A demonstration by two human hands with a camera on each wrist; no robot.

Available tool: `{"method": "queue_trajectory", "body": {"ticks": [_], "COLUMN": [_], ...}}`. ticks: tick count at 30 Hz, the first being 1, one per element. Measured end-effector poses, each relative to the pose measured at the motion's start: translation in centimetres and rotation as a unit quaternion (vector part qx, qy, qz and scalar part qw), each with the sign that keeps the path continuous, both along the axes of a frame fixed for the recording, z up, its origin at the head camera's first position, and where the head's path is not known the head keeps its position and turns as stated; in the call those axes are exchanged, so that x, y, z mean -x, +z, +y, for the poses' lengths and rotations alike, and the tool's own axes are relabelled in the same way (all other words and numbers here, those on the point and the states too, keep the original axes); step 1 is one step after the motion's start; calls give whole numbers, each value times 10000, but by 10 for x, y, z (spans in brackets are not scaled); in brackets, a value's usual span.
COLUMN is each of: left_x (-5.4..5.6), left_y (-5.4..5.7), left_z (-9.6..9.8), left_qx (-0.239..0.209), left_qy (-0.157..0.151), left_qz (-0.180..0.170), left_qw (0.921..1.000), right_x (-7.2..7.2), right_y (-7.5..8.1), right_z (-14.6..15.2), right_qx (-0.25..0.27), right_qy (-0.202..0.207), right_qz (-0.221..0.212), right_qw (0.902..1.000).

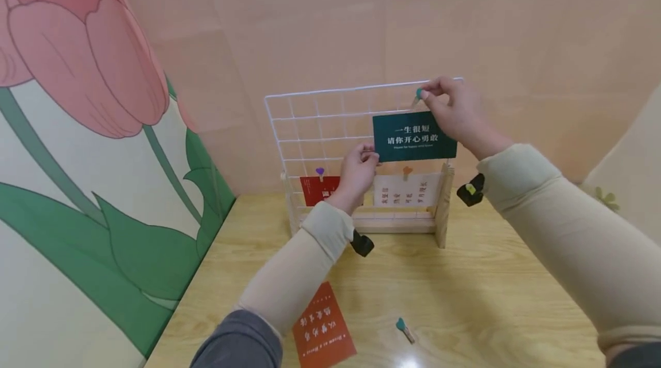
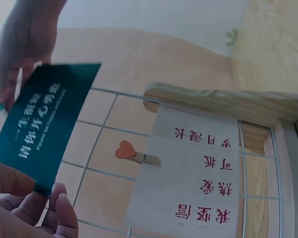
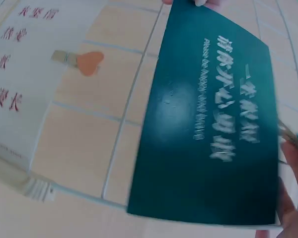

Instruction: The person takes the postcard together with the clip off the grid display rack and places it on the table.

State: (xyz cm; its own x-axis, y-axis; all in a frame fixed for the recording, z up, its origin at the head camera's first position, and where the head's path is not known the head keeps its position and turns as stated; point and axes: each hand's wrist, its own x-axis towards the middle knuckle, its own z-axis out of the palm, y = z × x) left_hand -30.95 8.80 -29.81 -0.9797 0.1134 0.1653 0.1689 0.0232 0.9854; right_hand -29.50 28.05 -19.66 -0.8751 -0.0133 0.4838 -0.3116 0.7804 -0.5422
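A dark green card (image 1: 413,150) with white lettering is held up in front of the upper right of a white wire grid rack (image 1: 310,92). At the card's lower left corner, my left hand (image 1: 360,175) pinches it between thumb and fingers. My right hand (image 1: 459,112) grips a small wooden clothespin (image 1: 417,97) with a teal top just above the card's upper edge, its lower fingers close by the card's right end. Below, a white card (image 1: 389,184) with red characters hangs from the grid by a clothespin with an orange heart (image 2: 125,149).
A red card (image 1: 310,191) with a purple-topped clothespin (image 1: 320,173) hangs at lower left. Wooden posts (image 1: 442,213) support the grid on the wooden table (image 1: 496,310). An orange-red card (image 1: 326,330) and another teal-topped clothespin (image 1: 405,330) lie nearer me.
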Motion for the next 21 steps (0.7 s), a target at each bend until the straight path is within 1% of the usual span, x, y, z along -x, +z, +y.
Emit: {"method": "queue_trajectory", "body": {"ticks": [3,6,8,9,11,14,15,18,21], "left_x": [-1,-3,-5,-7,-12,-22,-26,-34,-38], "left_y": [2,4,2,1,-4,-12,-15,-22,-27], "left_z": [-6,-13,-20,-23,-31,-45,-50,-63,-73], "left_qx": [61,208,357,449,627,822,885,1064,1201], "left_qy": [-107,-165,-165,-162,-177,-210,-224,-209,-173], "left_qz": [62,154,194,205,238,251,276,303,349], "left_qw": [9999,9995,9990,9986,9976,9961,9954,9936,9920], "right_x": [-1,-4,-6,-7,-11,-17,-20,-27,-34], "right_y": [0,0,-3,-7,-17,-37,-44,-60,-69], "right_z": [-2,-2,0,2,7,15,17,21,21], "right_qx": [277,297,311,365,500,750,818,776,626], "right_qy": [1,-24,-38,-53,-5,203,283,420,511], "right_qz": [-4,-20,131,258,660,1307,1447,1664,1776], "right_qw": [9996,9996,9994,9990,9966,9884,9857,9821,9808]}}
